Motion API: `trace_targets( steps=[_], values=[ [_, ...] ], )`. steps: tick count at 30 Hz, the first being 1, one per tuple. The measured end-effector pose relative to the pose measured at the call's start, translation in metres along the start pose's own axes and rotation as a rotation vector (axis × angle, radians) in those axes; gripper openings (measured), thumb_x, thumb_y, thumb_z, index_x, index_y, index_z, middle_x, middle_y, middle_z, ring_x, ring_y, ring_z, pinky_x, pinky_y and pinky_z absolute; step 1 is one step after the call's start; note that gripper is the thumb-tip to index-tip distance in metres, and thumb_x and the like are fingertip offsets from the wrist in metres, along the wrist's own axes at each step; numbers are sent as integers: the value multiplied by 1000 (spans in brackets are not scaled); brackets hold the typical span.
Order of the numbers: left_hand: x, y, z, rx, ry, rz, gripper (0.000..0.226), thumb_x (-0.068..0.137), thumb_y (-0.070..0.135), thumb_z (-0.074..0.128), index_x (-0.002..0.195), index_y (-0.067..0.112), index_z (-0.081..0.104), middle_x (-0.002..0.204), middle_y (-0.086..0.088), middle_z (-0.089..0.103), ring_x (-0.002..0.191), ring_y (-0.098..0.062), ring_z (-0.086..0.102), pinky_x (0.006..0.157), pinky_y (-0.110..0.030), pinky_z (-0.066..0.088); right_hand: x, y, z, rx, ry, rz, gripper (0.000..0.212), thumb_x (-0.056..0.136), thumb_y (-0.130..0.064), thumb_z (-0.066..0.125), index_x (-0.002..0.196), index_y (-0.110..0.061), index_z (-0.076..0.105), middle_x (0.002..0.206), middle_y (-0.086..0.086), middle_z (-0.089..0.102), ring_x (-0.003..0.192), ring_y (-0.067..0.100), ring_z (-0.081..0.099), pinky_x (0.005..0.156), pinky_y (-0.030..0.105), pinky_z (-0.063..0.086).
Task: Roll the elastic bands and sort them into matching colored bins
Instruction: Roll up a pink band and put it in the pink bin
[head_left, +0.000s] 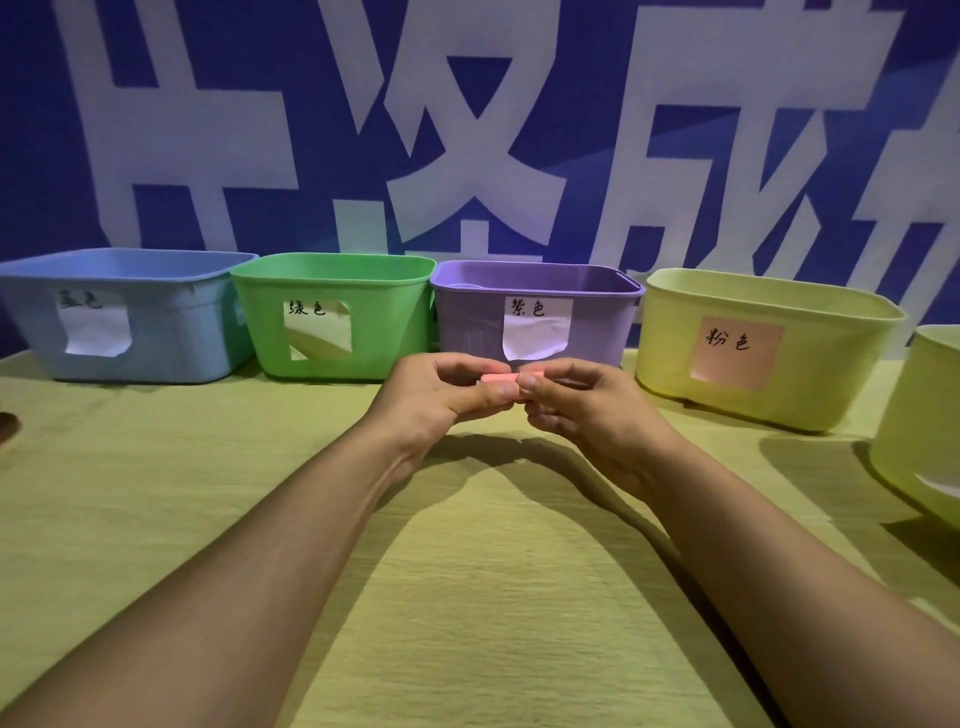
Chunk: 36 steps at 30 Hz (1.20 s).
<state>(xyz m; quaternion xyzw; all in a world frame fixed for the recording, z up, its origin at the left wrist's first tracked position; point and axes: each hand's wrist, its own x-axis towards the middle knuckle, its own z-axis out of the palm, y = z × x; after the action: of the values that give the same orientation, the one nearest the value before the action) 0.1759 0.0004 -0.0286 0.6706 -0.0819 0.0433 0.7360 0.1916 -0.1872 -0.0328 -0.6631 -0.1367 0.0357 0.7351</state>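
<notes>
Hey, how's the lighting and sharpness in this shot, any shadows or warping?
Head view: dim, bluish light; the forearms throw dark shadows onto the table; wide-angle warping bows the bins, plainly the pink-labelled bin; the left hand and right hand pinching the pink band look slightly soft.

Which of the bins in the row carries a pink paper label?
The yellow bin, fourth from the left beside the purple bin. Its label is pink; the labels on the others are white.
</notes>
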Motion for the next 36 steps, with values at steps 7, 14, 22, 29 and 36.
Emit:
trace_targets(
  steps=[7, 14, 22, 29, 36],
  values=[
    [-2, 5, -2, 143, 60, 48, 33, 72, 5, 89, 102, 9, 78, 93, -5, 80, 88, -14, 76, 75, -19, 58, -2, -7, 3, 78, -2, 47, 43, 72, -12, 78, 111, 3, 73, 105, 22, 75, 90, 26, 71, 84, 33, 60],
    [-3, 5, 2, 135, 41, 92, 32, 74, 11, 88, 104, 8, 77, 95, -7, 80, 95, -21, 77, 87, -28, 61, -3, -3, 0, 92, 15, 22, 31, 82, -13, 78, 110, 0, 75, 96, 14, 75, 85, 21, 67, 83, 33, 56],
    [-5, 6, 12, -484, 17, -79, 38, 69, 10, 78, 106, 1, 72, 100, -16, 77, 83, -17, 76, 76, -18, 60, -6, -5, 6, 196, -65, -72, 37, 87, -8, 72, 124, -2, 70, 120, 17, 74, 115, 26, 70, 96, 34, 50],
    [-9, 8, 10, -729, -115, -295, 44, 78, 15, 76, 117, -4, 70, 98, -16, 77, 77, -15, 75, 71, -19, 62, -7, -9, 6, 116, -40, -172, 43, 81, -20, 74, 124, -17, 72, 121, 5, 75, 108, 16, 69, 87, 30, 50],
    [-13, 12, 13, -658, -192, -339, 33, 78, 22, 77, 103, 0, 78, 91, -15, 75, 73, -15, 75, 66, -20, 62, -8, -8, 8, 147, -75, -233, 42, 81, -21, 74, 121, -9, 72, 116, 14, 74, 112, 26, 69, 96, 36, 54]
  ],
)
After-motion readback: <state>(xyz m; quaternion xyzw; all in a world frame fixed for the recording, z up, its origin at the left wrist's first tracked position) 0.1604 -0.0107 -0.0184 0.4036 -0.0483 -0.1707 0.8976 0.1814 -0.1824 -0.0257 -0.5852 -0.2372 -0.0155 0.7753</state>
